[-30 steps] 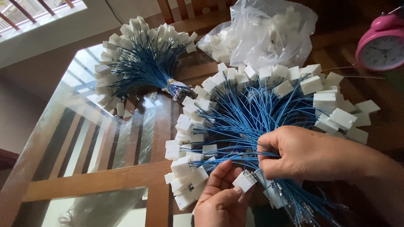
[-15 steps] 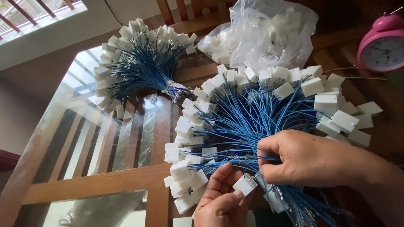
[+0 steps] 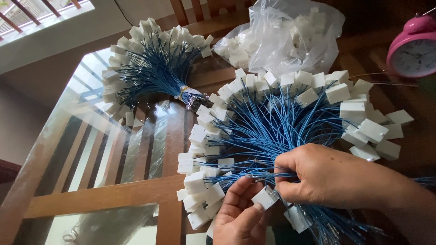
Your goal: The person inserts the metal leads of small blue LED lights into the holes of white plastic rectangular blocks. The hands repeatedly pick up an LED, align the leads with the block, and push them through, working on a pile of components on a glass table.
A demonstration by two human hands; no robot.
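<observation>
Broadly, the work is at the gathering step: across the glass-topped wooden table point(image 3: 113, 190) lies one big loose fan of blue wires with white blocks point(image 3: 281, 122), beside one smaller tied bundle point(image 3: 154, 68), one clear plastic bag of white blocks point(image 3: 286, 36) and one pink clock point(image 3: 413, 50). Two hands work at the fan's near end: the right hand point(image 3: 331, 177) is clamped on the gathered wire ends, while the left hand point(image 3: 240, 218) pinches a single white block point(image 3: 265, 198). Next, I judge, that piece needs tucking into the pinched bunch without loosening the grip
</observation>
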